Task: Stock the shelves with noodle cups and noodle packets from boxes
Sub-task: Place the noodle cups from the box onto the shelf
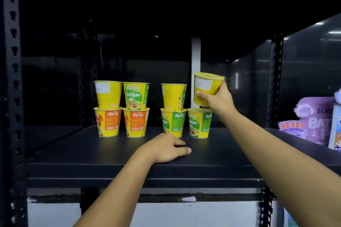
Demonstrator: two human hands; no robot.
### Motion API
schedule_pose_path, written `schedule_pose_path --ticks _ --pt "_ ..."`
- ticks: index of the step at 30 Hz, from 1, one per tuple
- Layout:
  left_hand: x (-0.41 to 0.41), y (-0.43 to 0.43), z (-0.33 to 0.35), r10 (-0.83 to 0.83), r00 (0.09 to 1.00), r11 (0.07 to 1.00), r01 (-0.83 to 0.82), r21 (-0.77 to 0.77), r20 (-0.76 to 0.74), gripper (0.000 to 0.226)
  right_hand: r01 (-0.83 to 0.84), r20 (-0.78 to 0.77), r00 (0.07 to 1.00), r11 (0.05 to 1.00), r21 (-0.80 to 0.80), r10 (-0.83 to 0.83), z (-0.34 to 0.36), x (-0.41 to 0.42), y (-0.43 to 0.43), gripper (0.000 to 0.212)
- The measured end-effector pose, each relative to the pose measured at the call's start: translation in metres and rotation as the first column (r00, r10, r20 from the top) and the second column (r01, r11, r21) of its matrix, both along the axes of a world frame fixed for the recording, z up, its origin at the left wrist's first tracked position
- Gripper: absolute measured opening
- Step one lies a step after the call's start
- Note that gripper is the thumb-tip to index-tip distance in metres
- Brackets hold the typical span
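Evidently a stacking step. The right grip (pixel 219 99) was wrapped round the held noodle cup (pixel 206 86), with the thumb on the near left of its wall and the fingers round the right side, clamping it at mid-height. The cup sat lid up and a little tilted, just over the lone bottom cup (pixel 199 122) at the right end of the row; contact between the two could not be told. The left grip (pixel 166 148) lay relaxed on the shelf (pixel 83 156) near its front edge, fingers loose and holding nothing, just in front of the third stack (pixel 174 97). Two more two-high stacks stood further left. Purple packs (pixel 311 120) were on the neighbouring shelf to the right.

Handling, as judged: the cup looked light and thin-walled, likely to give under a hard squeeze, and its lid looked easy to dent. The wall was tapered and glossy, so it could slide through a slack hold. The best hold seemed to be round the upper wall beneath the rim, where the lip would check slipping. A narrow base on a lid below made a tippy perch, so the cup wanted centring and a level set-down.
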State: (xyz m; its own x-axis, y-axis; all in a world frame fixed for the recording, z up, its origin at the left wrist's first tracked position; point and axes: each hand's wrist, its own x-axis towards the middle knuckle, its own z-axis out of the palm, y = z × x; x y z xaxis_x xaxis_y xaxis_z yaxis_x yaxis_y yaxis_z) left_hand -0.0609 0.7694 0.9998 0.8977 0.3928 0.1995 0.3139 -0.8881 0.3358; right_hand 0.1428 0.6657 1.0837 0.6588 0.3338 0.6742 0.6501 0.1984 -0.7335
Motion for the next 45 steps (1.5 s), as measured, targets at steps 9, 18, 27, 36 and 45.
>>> schedule_pose_path --ticks 9,18,27,36,45 --pt "0.0 0.004 0.0 0.007 1.0 1.0 -0.007 -0.021 0.027 0.061 -0.052 -0.086 0.996 0.988 -0.145 0.04 -0.008 0.031 0.023 0.074" --pt "0.002 0.005 0.001 0.007 1.0 1.0 -0.007 -0.022 0.03 0.06 -0.194 -0.162 0.972 0.972 -0.133 0.172 -0.045 0.017 0.018 0.114" --pt "0.003 0.008 -0.001 -0.013 1.0 1.0 0.013 -0.001 0.019 0.059 -0.264 -0.243 0.949 0.929 -0.259 0.202 -0.075 0.036 0.014 0.117" --pt "0.0 0.005 0.0 0.002 1.0 1.0 -0.002 -0.017 0.024 0.057 -0.255 -0.216 0.954 0.939 -0.23 0.206 -0.075 0.029 0.004 0.079" --pt "-0.002 0.003 0.0 0.011 0.999 1.0 -0.01 -0.005 0.035 0.056 -0.213 -0.176 0.97 0.936 -0.281 0.168 -0.077 0.029 0.002 0.085"
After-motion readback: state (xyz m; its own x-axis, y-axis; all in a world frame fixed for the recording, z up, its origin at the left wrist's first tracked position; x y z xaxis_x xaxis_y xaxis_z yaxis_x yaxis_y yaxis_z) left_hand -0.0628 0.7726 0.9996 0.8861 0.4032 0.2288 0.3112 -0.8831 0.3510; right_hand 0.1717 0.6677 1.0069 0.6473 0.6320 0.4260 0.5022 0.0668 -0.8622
